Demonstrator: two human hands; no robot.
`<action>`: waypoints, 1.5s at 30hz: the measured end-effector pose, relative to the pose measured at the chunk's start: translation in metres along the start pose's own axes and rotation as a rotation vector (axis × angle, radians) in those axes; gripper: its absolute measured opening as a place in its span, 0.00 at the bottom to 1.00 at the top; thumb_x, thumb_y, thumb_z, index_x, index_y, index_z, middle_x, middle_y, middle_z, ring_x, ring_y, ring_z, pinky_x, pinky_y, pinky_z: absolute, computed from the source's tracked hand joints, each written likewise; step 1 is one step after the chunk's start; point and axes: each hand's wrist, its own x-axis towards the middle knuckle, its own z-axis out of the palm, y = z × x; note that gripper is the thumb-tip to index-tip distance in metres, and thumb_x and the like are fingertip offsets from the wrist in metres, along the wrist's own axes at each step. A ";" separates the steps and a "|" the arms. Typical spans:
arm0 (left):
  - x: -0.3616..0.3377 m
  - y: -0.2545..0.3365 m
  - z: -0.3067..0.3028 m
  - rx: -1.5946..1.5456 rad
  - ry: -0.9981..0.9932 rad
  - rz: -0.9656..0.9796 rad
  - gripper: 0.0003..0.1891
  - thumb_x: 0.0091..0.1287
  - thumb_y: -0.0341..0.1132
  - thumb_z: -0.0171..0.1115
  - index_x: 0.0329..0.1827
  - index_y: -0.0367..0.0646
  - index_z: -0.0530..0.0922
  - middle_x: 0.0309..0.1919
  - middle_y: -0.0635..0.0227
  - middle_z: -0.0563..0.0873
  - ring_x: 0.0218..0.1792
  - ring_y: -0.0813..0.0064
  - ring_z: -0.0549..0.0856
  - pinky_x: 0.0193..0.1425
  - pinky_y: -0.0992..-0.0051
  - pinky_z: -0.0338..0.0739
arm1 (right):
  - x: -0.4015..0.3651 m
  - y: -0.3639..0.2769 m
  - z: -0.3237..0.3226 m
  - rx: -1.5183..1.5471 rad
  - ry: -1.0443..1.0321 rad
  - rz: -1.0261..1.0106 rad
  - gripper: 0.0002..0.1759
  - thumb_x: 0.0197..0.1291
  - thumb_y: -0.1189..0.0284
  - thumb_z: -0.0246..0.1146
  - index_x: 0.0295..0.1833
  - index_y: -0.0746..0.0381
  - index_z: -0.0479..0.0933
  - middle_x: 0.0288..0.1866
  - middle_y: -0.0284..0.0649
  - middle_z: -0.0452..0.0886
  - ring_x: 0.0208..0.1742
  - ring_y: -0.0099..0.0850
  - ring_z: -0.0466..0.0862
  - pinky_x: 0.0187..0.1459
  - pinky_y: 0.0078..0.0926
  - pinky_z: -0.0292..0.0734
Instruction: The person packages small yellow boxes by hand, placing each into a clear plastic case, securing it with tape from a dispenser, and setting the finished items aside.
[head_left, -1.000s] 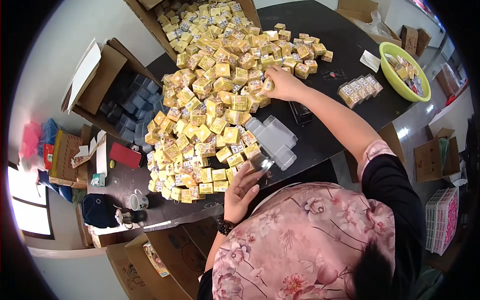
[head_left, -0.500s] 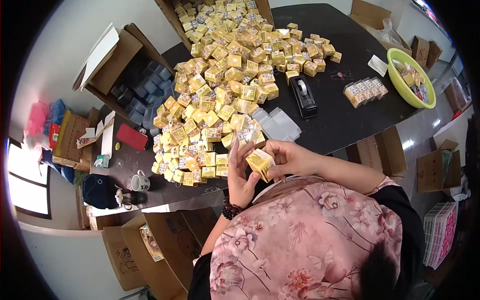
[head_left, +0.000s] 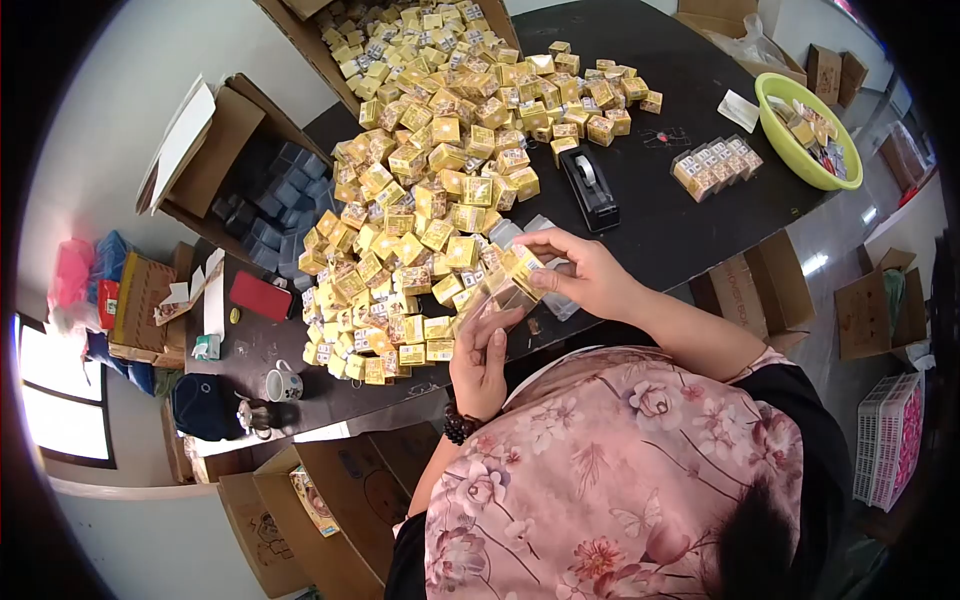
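Observation:
My right hand (head_left: 580, 272) grips a small yellow box (head_left: 522, 264) between thumb and fingers, level with the far end of a clear plastic case (head_left: 503, 294). Under that case, my left hand (head_left: 480, 362) holds it with the fingers stretched along its side and the thumb upright. The yellow box overlaps the case in this view. Just beyond my hands lie more clear plastic cases (head_left: 563, 303), partly hidden by my right hand. A large heap of yellow boxes (head_left: 430, 200) spreads over the black table to the left and ahead.
A black tape dispenser (head_left: 590, 190) stands right of the heap. Farther right are a row of packed boxes (head_left: 716, 168) and a yellow-green basin (head_left: 812, 130). On the left are a carton of clear cases (head_left: 280, 200), a red phone-like object (head_left: 261, 296) and a mug (head_left: 284, 382).
My right hand has carried the yellow box up and away from my body, to the far end of the clear case. My left hand has tilted the case and opened its fingers along it.

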 end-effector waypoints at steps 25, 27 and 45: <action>-0.010 -0.005 -0.014 0.171 0.115 -0.095 0.13 0.69 0.23 0.60 0.55 0.32 0.78 0.45 0.61 0.84 0.47 0.76 0.83 0.55 0.77 0.76 | -0.016 0.014 0.011 0.467 0.080 0.021 0.26 0.67 0.76 0.62 0.66 0.60 0.59 0.57 0.41 0.74 0.56 0.25 0.77 0.56 0.24 0.76; 0.006 0.014 0.002 -0.058 0.134 -0.048 0.20 0.66 0.19 0.61 0.61 0.34 0.72 0.57 0.59 0.77 0.56 0.72 0.80 0.59 0.74 0.75 | -0.020 0.007 0.015 0.339 -0.113 0.064 0.20 0.66 0.75 0.63 0.62 0.62 0.70 0.56 0.35 0.73 0.58 0.22 0.74 0.57 0.24 0.75; 0.007 0.003 0.002 -0.051 0.031 -0.028 0.32 0.60 0.14 0.63 0.64 0.42 0.59 0.64 0.54 0.71 0.62 0.66 0.77 0.57 0.69 0.80 | -0.002 0.003 0.013 0.170 -0.162 -0.030 0.07 0.62 0.78 0.67 0.45 0.67 0.78 0.45 0.36 0.80 0.51 0.24 0.81 0.55 0.23 0.77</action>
